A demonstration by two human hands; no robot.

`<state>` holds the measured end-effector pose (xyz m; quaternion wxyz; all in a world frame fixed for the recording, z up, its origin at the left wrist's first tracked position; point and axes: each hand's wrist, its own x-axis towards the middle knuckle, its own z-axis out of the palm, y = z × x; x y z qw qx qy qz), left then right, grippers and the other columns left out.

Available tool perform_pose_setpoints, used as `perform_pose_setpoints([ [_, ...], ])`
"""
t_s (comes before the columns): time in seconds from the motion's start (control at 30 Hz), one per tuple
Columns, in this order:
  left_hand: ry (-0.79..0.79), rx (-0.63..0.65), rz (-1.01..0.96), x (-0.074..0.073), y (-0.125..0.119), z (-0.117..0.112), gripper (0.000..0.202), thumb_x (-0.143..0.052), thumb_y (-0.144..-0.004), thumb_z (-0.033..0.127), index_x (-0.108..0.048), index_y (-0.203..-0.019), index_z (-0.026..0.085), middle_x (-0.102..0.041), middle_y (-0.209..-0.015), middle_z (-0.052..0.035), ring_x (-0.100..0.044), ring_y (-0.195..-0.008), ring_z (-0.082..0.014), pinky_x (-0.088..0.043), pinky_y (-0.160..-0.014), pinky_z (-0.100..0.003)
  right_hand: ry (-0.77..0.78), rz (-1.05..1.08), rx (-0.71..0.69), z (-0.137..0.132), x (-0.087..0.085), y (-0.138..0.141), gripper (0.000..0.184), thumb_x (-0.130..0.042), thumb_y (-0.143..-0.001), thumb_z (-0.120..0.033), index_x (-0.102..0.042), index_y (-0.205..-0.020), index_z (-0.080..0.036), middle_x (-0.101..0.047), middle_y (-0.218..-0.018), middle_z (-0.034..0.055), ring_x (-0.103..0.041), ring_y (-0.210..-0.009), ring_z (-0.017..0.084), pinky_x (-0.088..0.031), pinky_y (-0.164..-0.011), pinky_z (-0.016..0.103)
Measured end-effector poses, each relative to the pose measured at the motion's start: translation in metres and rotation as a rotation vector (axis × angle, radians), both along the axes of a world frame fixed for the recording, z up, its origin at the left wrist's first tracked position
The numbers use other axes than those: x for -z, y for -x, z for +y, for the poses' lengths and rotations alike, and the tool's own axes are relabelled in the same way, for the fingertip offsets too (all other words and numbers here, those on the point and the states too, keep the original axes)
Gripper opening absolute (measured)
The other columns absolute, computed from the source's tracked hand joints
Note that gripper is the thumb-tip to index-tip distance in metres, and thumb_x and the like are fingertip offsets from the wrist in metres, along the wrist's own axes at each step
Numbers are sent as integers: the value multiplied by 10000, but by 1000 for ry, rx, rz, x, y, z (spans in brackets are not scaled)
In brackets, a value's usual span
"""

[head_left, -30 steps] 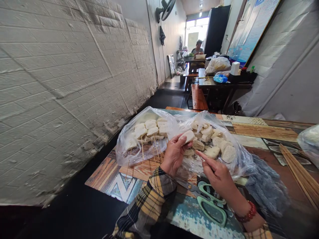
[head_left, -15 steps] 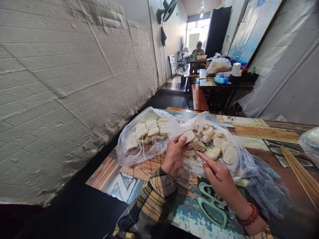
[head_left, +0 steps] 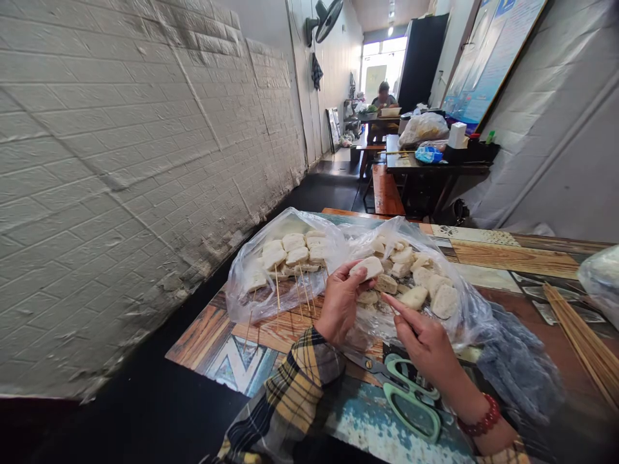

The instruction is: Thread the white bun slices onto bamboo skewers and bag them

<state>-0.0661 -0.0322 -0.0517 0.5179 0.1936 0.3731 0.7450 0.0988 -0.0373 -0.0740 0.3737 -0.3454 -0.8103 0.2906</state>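
In my left hand [head_left: 338, 299] a pale oval slice [head_left: 367, 268], like bread or a steamed bun, is pinched between thumb and fingers. My right hand [head_left: 423, 338] is closed just below and right of it, forefinger stretched along a thin wooden skewer [head_left: 389, 301] that shows only in part. Whether the skewer's tip touches the slice I cannot tell. Behind both hands a clear plastic bag [head_left: 467, 293] lies spread with many loose slices [head_left: 412, 298]. To the left, another clear bag [head_left: 240, 274] holds slices on skewers [head_left: 277, 290], their sticks pointing towards me.
Scissors with green handles [head_left: 413, 412] lie under my right forearm. A bundle of bare skewers [head_left: 578, 338] rests at the right on the patterned table [head_left: 512, 258]. Beside it is a crumpled bluish plastic bag [head_left: 517, 361]. Far back, a person [head_left: 384, 96] sits at another table.
The slice in my left hand has turned to lie flatter and moved slightly down. My right fingertips have shifted a little to the right, and less of the skewer shows.
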Motion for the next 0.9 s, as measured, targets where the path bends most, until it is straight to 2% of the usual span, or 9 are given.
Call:
perform_pose_setpoints([
  [0.2,0,-6,42,0,-4,-1,379,-882,-561,294,-725,-865,131,-730,-898,-69,-670,-766,-181,-527,-697,-304,-18,5,23,-1,-1,2,438,-412,-928,-251,-668,-1248,-97,-733,-1150,115,-730,-990,226,-575,-893,335],
  [0.4,-32,-40,142,-1,-7,-2,349,-867,-585,312,-738,-859,139,-729,-891,-61,-653,-779,-169,-537,-688,-289,1,18,54,1,5,3,430,-410,-941,-262,-666,-1255,-117,-721,-1178,111,-726,-1009,229,-577,-905,351],
  [0.53,-40,-17,155,-3,-8,-4,343,-863,-593,321,-740,-857,140,-730,-880,-58,-653,-781,-165,-543,-688,-282,-24,48,40,3,8,2,419,-424,-951,-271,-668,-1248,-107,-714,-1192,113,-703,-1068,225,-550,-959,347],
  [0.9,-75,56,190,-9,-11,-12,341,-832,-650,346,-757,-924,156,-717,-920,-66,-632,-809,-164,-539,-732,-293,-55,75,50,4,4,0,381,-452,-960,-275,-684,-1217,-115,-730,-1164,84,-704,-1065,211,-552,-953,308],
])
